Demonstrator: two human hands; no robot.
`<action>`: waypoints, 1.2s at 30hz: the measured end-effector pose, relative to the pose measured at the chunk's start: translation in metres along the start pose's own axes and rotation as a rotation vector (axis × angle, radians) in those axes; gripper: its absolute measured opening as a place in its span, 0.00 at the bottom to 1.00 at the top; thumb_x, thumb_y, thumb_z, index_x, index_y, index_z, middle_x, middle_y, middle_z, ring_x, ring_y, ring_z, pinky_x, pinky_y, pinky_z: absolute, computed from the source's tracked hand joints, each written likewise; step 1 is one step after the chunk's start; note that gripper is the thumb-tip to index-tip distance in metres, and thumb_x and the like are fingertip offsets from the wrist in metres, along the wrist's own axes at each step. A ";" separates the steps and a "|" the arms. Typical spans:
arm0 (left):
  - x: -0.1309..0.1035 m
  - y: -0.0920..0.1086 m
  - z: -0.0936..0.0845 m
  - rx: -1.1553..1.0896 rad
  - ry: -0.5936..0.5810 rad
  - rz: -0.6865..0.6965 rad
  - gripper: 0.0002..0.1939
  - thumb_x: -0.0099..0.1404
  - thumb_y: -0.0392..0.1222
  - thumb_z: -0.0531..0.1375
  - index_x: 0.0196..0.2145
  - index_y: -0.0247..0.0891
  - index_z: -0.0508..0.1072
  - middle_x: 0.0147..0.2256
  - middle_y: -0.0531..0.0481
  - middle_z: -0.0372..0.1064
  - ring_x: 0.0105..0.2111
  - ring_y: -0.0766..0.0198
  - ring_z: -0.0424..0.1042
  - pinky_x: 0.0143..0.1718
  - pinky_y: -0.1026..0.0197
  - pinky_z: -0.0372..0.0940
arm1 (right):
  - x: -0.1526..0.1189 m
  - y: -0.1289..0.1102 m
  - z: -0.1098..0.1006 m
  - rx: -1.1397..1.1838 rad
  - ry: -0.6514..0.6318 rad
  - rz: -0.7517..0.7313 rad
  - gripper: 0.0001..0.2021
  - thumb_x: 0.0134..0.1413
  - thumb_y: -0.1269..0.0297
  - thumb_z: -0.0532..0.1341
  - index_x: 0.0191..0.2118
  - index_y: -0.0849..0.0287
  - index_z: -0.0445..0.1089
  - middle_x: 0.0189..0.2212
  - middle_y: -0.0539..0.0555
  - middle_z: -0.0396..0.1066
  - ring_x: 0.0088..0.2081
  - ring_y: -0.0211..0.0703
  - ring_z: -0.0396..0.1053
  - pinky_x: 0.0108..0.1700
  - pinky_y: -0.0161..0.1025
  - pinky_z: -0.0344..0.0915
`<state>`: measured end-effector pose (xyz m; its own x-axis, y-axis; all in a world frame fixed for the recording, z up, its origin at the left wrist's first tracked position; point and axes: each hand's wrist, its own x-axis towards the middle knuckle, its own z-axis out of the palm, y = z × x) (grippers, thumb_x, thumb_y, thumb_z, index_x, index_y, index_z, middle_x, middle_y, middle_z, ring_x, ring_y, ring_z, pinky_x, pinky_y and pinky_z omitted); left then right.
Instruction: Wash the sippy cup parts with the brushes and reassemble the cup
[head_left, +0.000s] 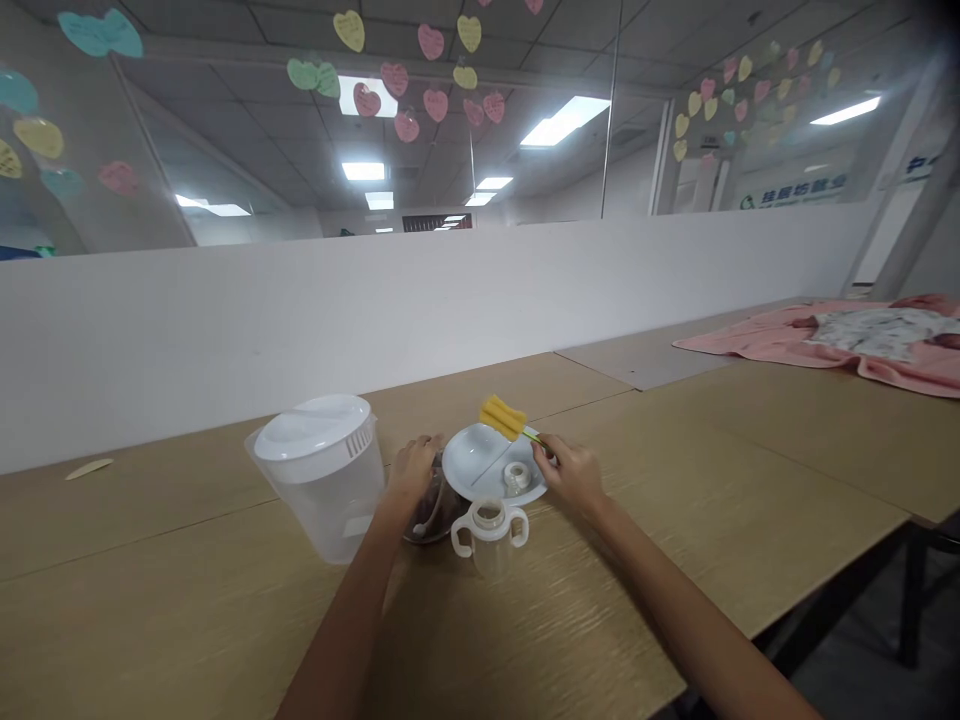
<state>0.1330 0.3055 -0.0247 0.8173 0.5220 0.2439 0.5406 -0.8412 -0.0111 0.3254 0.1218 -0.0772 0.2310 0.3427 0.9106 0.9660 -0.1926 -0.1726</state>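
My right hand (571,470) is closed on the thin green handle of a sponge bottle brush (504,417). The brush's yellow head is raised over a white bowl (459,462). Inside that bowl lies a small white bottle collar (517,478). My left hand (414,468) is at the upper left rim of a dark, shiny bowl (441,508), fingers bent over it and partly hidden. In front of the white bowl, a clear baby bottle (491,545) with two white side handles stands upright, its mouth uncovered.
A translucent lidded pitcher (319,475) stands to the left of my left forearm. Further left lies a flat, pale oval piece (89,469). A pink blanket (757,345) with patterned clothing is at the far right. A white partition (450,310) with glass above borders the wooden table (720,520).
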 end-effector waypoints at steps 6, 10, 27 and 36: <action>0.000 -0.007 0.013 -0.010 -0.007 -0.026 0.27 0.59 0.28 0.55 0.56 0.37 0.60 0.52 0.38 0.64 0.52 0.54 0.65 0.50 0.55 0.61 | 0.002 0.002 0.000 0.019 -0.028 0.098 0.12 0.55 0.68 0.51 0.37 0.61 0.72 0.26 0.52 0.73 0.26 0.38 0.67 0.30 0.33 0.57; -0.001 -0.009 0.006 -0.023 0.001 -0.034 0.31 0.57 0.24 0.52 0.58 0.38 0.58 0.57 0.38 0.59 0.58 0.54 0.59 0.54 0.54 0.58 | 0.004 0.001 -0.002 0.017 -0.028 0.125 0.12 0.56 0.67 0.51 0.38 0.61 0.71 0.27 0.53 0.73 0.26 0.39 0.67 0.30 0.34 0.57; 0.002 0.080 0.004 -0.783 -0.185 0.245 0.11 0.52 0.38 0.62 0.35 0.34 0.77 0.34 0.46 0.76 0.34 0.58 0.73 0.37 0.60 0.66 | 0.006 0.006 -0.002 -0.006 0.007 0.146 0.15 0.59 0.66 0.48 0.42 0.62 0.70 0.31 0.55 0.74 0.28 0.40 0.68 0.31 0.35 0.59; 0.006 0.048 -0.044 -1.075 0.183 0.028 0.26 0.53 0.33 0.61 0.51 0.35 0.65 0.37 0.46 0.72 0.37 0.65 0.73 0.41 0.62 0.68 | 0.007 0.000 -0.010 0.088 0.067 0.037 0.13 0.56 0.69 0.51 0.38 0.61 0.73 0.23 0.51 0.70 0.22 0.35 0.63 0.28 0.33 0.57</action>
<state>0.1550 0.2618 0.0185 0.7363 0.5467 0.3987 -0.0077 -0.5825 0.8128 0.3259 0.1148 -0.0666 0.2610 0.2739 0.9257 0.9642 -0.1212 -0.2360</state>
